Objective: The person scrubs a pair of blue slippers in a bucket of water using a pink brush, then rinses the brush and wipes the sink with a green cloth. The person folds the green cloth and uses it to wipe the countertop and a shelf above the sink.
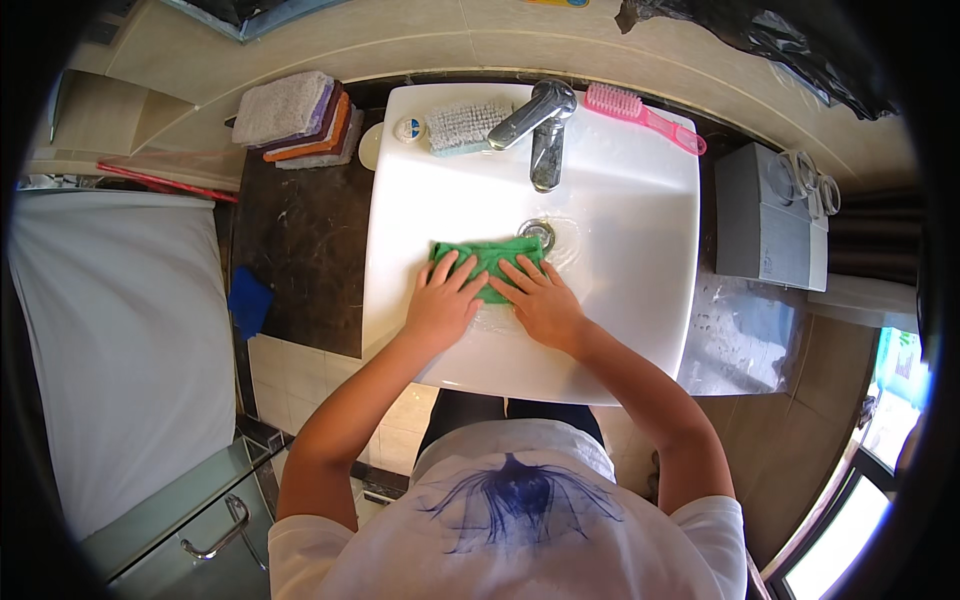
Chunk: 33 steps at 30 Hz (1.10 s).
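Observation:
A green cloth lies folded on the bottom of the white washbasin, its far right corner against the metal drain. My left hand rests palm down on the cloth's left part, fingers spread. On its right part my right hand lies flat in the same way, a ring on one finger. Both thumbs point inward, and neither hand visibly grips the cloth. Shallow water ripples around the drain and the cloth. Beyond them stands the chrome faucet.
Along the basin's back rim are a scrub brush, a small round container and a pink brush. Folded towels sit at left on the dark counter, where a blue cloth overhangs. Glass jars top a grey box.

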Tool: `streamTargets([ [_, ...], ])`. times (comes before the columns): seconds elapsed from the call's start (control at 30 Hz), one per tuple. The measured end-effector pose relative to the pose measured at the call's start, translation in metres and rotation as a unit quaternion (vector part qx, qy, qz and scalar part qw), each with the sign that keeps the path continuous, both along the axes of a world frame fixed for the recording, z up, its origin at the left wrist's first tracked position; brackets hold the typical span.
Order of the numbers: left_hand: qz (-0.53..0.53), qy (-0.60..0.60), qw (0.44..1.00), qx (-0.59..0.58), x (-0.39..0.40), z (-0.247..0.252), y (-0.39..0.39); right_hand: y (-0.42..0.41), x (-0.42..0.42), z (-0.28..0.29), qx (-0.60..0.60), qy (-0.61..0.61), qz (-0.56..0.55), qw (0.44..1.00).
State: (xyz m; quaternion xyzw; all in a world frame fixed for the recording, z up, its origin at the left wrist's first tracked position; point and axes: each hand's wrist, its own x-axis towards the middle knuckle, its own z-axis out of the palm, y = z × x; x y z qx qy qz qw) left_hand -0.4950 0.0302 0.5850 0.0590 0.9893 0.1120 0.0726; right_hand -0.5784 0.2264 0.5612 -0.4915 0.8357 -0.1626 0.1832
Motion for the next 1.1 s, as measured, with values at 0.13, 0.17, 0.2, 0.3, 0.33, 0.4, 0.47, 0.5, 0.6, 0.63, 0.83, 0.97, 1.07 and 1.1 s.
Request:
streamTargets([
  [0.13, -0.017, -0.048, 0.998, 0.038, 0.023, 0.006, 0.024, 0.035, 0.015, 0.019, 0.016, -0.039, 0.003, 0.999],
  [0.17, -0.023, -0.063, 0.997, 0.043, 0.025, 0.008, 0.031, 0.044, 0.018, 0.025, 0.022, -0.044, -0.002, 0.999],
  [0.2, -0.031, -0.066, 0.995, 0.061, 0.024, 0.007, 0.039, 0.054, 0.021, 0.031, 0.029, -0.049, -0.010, 0.998],
  [0.3, -0.045, -0.092, 0.988, 0.120, 0.019, 0.005, 0.056, 0.071, 0.029, 0.044, 0.070, -0.025, -0.048, 0.996],
  [0.33, -0.050, -0.097, 0.985, 0.133, 0.018, 0.003, 0.058, 0.074, 0.033, 0.051, 0.069, -0.021, -0.058, 0.996],
  [0.4, -0.062, -0.127, 0.980, 0.139, 0.019, 0.009, 0.056, 0.072, 0.042, 0.058, 0.076, -0.041, -0.052, 0.995],
  [0.47, -0.062, -0.126, 0.984, 0.114, 0.029, 0.019, 0.045, 0.063, 0.049, 0.058, 0.074, -0.063, -0.040, 0.994],
  [0.5, -0.064, -0.126, 0.985, 0.101, 0.035, 0.023, 0.036, 0.054, 0.053, 0.057, 0.065, -0.070, -0.036, 0.995],
  [0.6, -0.045, -0.126, 0.990, 0.052, 0.045, 0.038, 0.003, 0.018, 0.062, 0.050, 0.035, -0.095, -0.023, 0.995],
  [0.63, -0.034, -0.127, 0.991, 0.033, 0.046, 0.043, -0.006, 0.005, 0.063, 0.045, 0.027, -0.103, -0.017, 0.994],
  [0.83, 0.003, -0.067, 0.996, -0.062, 0.028, 0.039, -0.033, -0.047, 0.036, 0.002, -0.037, -0.063, -0.032, 0.997],
  [0.97, 0.014, 0.013, 0.996, -0.090, -0.012, 0.006, -0.032, -0.054, -0.011, -0.024, -0.012, 0.053, -0.042, 0.998],
  [1.07, 0.020, 0.026, 0.996, -0.087, -0.042, -0.018, -0.022, -0.043, -0.040, -0.034, 0.018, 0.104, -0.064, 0.992],
  [1.1, 0.021, 0.020, 0.996, -0.084, -0.052, -0.023, -0.016, -0.036, -0.049, -0.035, 0.022, 0.121, -0.071, 0.990],
])
